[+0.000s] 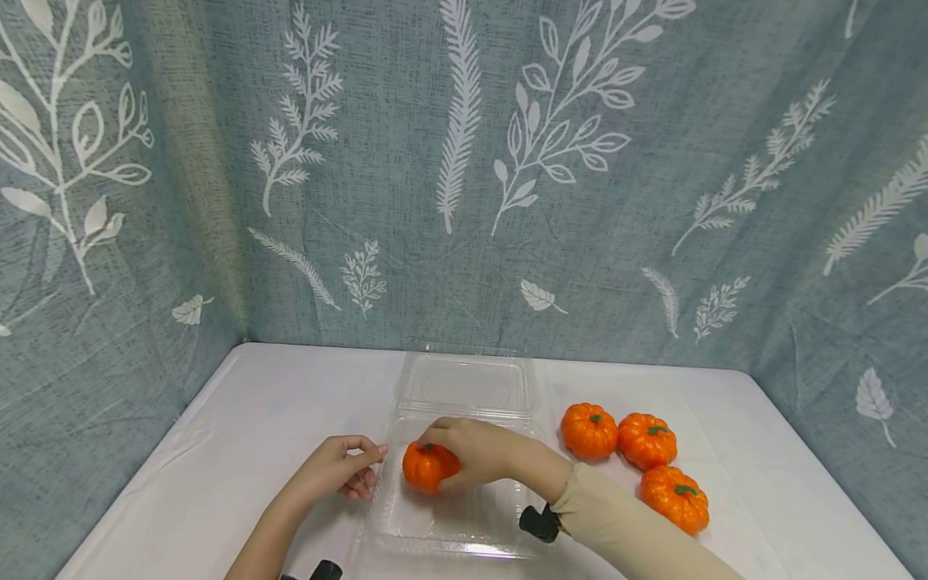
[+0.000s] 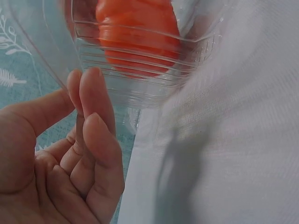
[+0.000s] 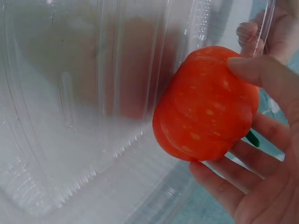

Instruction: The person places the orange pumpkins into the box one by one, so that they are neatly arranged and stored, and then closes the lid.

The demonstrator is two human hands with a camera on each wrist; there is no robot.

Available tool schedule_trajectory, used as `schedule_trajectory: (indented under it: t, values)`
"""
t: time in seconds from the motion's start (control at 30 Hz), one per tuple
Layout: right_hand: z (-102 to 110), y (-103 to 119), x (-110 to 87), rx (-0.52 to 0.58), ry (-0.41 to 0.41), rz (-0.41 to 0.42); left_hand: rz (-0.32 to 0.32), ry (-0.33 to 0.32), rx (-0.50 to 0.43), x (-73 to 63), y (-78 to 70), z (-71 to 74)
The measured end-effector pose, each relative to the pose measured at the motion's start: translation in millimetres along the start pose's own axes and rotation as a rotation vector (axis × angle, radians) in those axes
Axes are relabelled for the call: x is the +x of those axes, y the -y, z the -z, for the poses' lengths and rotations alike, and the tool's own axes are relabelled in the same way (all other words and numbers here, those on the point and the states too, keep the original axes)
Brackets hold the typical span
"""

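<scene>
A small orange pumpkin [image 1: 428,468] with a green stem is gripped by my right hand [image 1: 474,453], over the left part of the clear plastic container [image 1: 435,528]. In the right wrist view, thumb and fingers spread round the pumpkin [image 3: 205,105], close above the ribbed container floor. My left hand [image 1: 339,469] pinches the container's left rim between thumb and fingertips. From the left wrist, the pumpkin [image 2: 138,35] shows through the ribbed clear wall, just past the left fingers [image 2: 96,93].
Three more orange pumpkins, one at the back [image 1: 589,431], one beside it [image 1: 648,441] and one nearer [image 1: 674,499], sit right of the container on the white tablecloth [image 1: 239,451]. The container's hinged lid [image 1: 467,383] lies opened toward the patterned curtain [image 1: 406,201].
</scene>
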State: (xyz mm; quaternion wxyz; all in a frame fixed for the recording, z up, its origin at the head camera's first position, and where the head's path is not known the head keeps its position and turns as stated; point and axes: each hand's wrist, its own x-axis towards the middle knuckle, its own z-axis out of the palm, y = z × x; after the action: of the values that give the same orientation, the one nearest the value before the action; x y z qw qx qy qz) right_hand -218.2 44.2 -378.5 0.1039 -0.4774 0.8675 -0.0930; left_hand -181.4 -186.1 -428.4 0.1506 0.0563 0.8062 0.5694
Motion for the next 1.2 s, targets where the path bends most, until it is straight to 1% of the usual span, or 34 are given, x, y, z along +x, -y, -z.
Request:
schedule_trajectory:
  t: [0.3, 0.4, 0.57, 0.7, 0.93, 1.0, 1.2]
  values:
    - [-5, 3, 2.4, -0.056, -0.046, -0.011, -0.006, 0.000, -0.010, -1.9, -0.5, -0.9]
    - [-6, 4, 3.3, -0.062, -0.051, -0.017, -0.017, 0.006, -0.009, -2.4, -0.8, -1.5]
    - [-5, 4, 2.4, -0.053, -0.023, -0.046, -0.027, 0.016, -0.015, -0.9, 0.3, -2.3]
    - [-2, 3, 0.3, -0.038, 0.004, -0.066, -0.016, 0.013, -0.018, 0.9, 2.0, -2.3]
    - [9, 2, -3.3, -0.031, 0.015, -0.066, -0.006, 0.019, -0.015, 5.5, 1.0, 1.7]
    - [15, 1, -4.9, -0.025, 0.024, -0.082, -0.007, 0.022, -0.016, 5.9, -0.6, 2.8]
    - [34, 1, -11.5, 0.001, 0.091, -0.132, -0.003, 0.032, -0.014, 8.5, -3.6, 6.5]
